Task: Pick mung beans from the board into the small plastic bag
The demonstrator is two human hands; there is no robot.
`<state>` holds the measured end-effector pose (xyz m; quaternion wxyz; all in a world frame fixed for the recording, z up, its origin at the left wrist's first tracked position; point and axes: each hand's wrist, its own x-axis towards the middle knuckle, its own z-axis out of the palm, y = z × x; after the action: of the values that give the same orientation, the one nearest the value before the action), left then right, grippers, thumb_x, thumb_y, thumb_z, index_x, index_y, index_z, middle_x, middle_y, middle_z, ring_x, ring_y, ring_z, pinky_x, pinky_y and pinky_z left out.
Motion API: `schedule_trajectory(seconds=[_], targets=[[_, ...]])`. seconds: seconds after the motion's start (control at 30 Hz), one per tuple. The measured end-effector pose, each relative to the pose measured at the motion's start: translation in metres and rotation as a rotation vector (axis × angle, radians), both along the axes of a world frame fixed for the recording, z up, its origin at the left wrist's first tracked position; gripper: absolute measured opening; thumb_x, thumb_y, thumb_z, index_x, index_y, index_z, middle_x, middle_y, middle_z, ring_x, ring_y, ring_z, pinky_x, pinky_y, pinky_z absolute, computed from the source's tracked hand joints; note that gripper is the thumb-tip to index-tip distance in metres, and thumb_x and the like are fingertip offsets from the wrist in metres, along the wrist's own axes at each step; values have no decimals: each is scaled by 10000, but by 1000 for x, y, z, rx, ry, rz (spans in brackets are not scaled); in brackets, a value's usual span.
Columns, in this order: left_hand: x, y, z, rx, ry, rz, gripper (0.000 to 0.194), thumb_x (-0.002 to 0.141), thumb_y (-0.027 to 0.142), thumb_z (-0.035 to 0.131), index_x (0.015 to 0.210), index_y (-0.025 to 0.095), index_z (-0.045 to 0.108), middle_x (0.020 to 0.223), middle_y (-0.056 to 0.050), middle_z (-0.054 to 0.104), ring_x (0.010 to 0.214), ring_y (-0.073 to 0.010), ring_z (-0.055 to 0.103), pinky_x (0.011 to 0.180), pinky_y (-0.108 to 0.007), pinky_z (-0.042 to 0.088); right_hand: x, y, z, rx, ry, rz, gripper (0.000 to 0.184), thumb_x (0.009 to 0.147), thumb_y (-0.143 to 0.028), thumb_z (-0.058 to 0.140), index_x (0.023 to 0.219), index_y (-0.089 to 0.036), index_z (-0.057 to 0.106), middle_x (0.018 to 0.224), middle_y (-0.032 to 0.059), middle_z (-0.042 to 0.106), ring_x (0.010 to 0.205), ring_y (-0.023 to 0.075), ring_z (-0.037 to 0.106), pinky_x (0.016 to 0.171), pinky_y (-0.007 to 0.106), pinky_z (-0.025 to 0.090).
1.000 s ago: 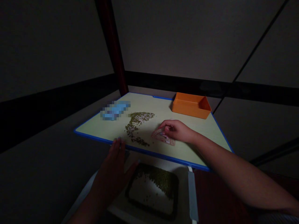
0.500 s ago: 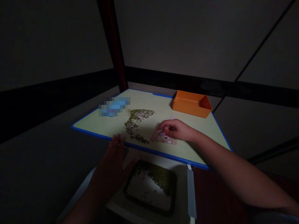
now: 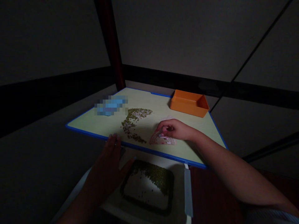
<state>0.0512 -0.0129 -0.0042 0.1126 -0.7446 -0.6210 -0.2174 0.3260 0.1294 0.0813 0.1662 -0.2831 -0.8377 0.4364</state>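
My right hand [image 3: 175,129] is closed, with fingertips pinching a clear pinkish protractor [image 3: 171,141] that rests on the pale board [image 3: 191,152]. Its upper part lies partly hidden behind the fingers. To the left of the protractor, small green beans [image 3: 137,112] spread over the board in a rough curved band. My left hand [image 3: 106,161] is open, its fingertips at the board's blue front edge and its thumb reaching toward a bin [image 3: 136,189] below. More green beans [image 3: 158,174] lie inside that bin, heaped toward its far right side.
An orange open box [image 3: 188,107] stands at the board's back right. A blurred-out blue item [image 3: 112,105] lies at the back left. Dark panelled walls [image 3: 198,37] and a dark red post [image 3: 114,53] rise behind. The scene is dim.
The whole scene sits slightly farther left in view, as the camera has turned a little. Both hands keep nearly the same pose, the right still pinching the protractor beside the beans.
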Motion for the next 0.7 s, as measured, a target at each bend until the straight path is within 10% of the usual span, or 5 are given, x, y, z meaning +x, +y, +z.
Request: schedule_trajectory(seconds=[0.7], targets=[[3, -2, 3, -5, -21, 15, 826, 879, 579, 404, 1485, 48, 222, 1552, -269, 296, 1455, -365, 266, 1102, -531, 379, -5, -8, 2, -177, 15, 32, 239, 731, -191, 727, 948, -129, 651, 615, -58, 572, 546, 75, 513, 513, 192, 363]])
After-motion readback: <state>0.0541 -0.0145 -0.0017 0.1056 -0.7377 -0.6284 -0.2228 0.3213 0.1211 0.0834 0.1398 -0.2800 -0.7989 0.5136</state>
